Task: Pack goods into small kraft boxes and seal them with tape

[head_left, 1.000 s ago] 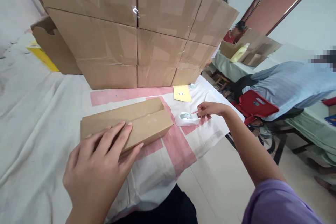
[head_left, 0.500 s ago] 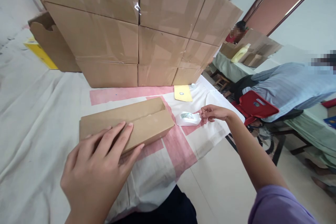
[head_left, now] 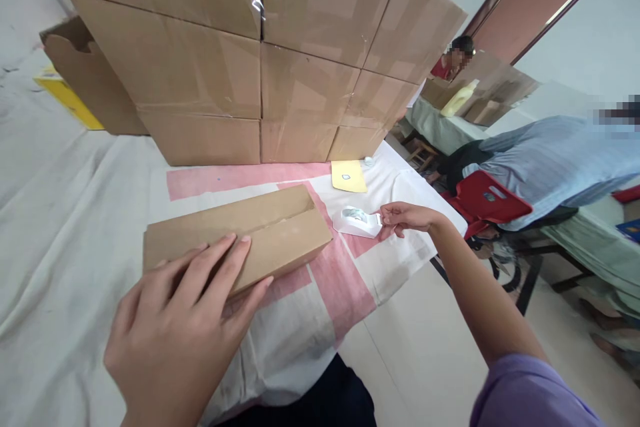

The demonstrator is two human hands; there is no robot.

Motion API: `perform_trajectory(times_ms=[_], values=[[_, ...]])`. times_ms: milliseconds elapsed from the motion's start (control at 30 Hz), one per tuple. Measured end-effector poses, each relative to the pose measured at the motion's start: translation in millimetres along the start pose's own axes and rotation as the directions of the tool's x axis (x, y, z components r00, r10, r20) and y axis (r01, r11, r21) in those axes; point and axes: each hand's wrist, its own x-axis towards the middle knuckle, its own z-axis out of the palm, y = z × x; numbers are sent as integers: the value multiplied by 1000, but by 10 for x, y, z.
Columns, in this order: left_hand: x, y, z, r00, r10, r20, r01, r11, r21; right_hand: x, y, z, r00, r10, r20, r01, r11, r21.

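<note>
A long cardboard box (head_left: pixel 280 230) lies on the cloth-covered table, with a seam running along its top. My left hand (head_left: pixel 180 313) holds it, fingers spread across the top and thumb against the near side. To the right of the box is a white tape dispenser (head_left: pixel 357 222) with a roll of clear tape (head_left: pixel 353 214). At the dispenser's right end, my right hand (head_left: pixel 406 217) is closed in a pinch on the tape's end. The tape between the fingertips is barely visible.
Taped cardboard boxes (head_left: pixel 215 67) are stacked behind the box. A yellow card (head_left: pixel 349 175) lies at their foot. An opened carton (head_left: pixel 95 80) and a yellow box (head_left: pixel 70 101) stand left. The table edge is right; beyond it a person in blue (head_left: pixel 555 160) bends near a red chair (head_left: pixel 493 205).
My right hand has shifted very slightly left, and the tape dispenser looks a little tilted compared with before. My left hand stays on the box. The view has shifted a little.
</note>
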Motion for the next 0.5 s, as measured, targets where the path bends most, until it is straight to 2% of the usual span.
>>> perform_trajectory(times_ms=[100, 233, 500], values=[[-5, -9, 13, 1000, 1, -9, -1, 1000, -6, 31, 105, -22, 1000, -4, -28, 5, 999, 51], [-2, -14, 23, 999, 16, -29, -16, 1000, -16, 59, 243, -15, 992, -20, -128, 35, 992, 120], [10, -17, 15, 997, 33, -64, -34, 999, -4, -3, 362, 179, 953, -76, -292, 154, 955, 255]])
